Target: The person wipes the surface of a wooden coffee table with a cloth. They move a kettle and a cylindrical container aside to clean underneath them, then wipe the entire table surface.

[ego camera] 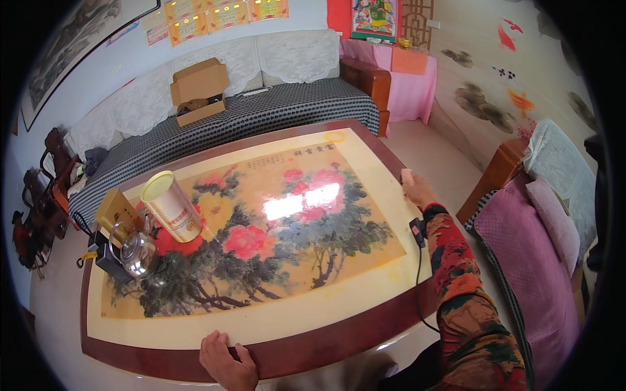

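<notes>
My left hand (229, 361) rests on the near edge of a low table (313, 354), thumb apart from the fingers and nothing in it. My right hand (419, 189) is at the table's right edge, its sleeve patterned in red and dark florals. A small pale pink patch shows at its fingertips; whether this is a held thing or skin, I cannot tell. Under the tabletop's glossy surface lies a peony painting (249, 242) with writing. Beside my right forearm, a black device (417, 232) with a cable sits on the table's right side.
At the table's left stand a tall metallic canister (172, 207), a gold box (117, 210), a glass-and-metal kettle (137, 251) and a dark box (112, 264). A long sofa (303, 100) behind bears an open cardboard box (200, 93). A pink-covered seat (518, 269) flanks the right.
</notes>
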`<action>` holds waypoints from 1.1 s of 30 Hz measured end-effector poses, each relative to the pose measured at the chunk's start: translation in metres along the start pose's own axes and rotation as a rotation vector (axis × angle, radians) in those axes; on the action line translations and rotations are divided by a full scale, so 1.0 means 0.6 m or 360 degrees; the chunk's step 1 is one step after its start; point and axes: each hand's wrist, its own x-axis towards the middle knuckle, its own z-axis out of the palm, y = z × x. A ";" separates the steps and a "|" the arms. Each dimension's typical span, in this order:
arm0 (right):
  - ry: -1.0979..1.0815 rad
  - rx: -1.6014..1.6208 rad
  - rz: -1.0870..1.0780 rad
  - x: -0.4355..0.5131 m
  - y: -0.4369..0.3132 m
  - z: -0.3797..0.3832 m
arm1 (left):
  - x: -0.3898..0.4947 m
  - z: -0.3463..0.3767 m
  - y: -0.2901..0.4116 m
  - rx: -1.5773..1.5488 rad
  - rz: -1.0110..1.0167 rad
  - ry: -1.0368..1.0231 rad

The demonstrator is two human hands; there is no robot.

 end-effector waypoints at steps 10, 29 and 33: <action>-0.0500 -0.0366 -0.0388 -0.002 -0.296 0.084 | -0.001 0.004 0.001 -0.0027 -0.0005 0.0031; -0.0865 0.0308 -0.1501 -0.486 -0.614 -0.024 | -0.032 0.039 -0.029 -0.0082 -0.0123 0.0084; -0.0513 0.0447 -0.1245 -0.379 -0.435 -0.061 | -0.032 0.045 -0.034 -0.0098 -0.0115 0.0126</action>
